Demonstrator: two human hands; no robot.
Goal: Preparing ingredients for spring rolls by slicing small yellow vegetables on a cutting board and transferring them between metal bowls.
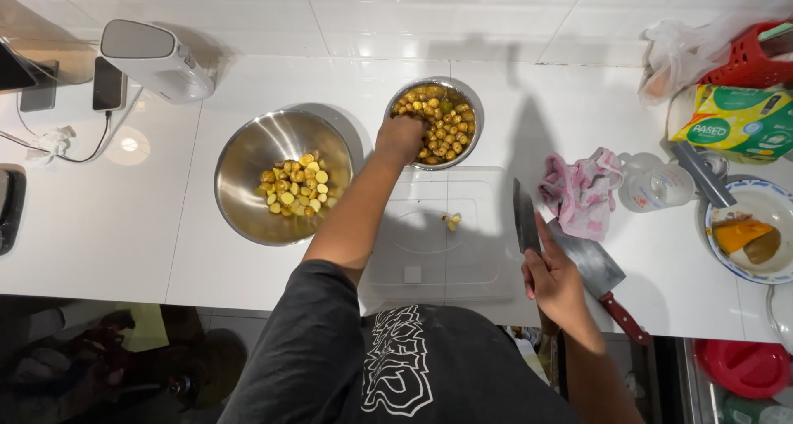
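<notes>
Head view: my left hand (400,137) is clenched over the near-left rim of the small steel bowl (436,123) of whole fruits at the counter's far edge. My right hand (552,279) grips 1 knife (524,217), blade pointing away, beside the clear cutting board (446,234).

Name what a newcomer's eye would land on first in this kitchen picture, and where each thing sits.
Two steel bowls at the counter's middle: the large bowl holds cut yellow pieces, and the left hand reaches into the small bowl of whole ones. Right of the clear board, the right hand holds a knife upright.
</notes>
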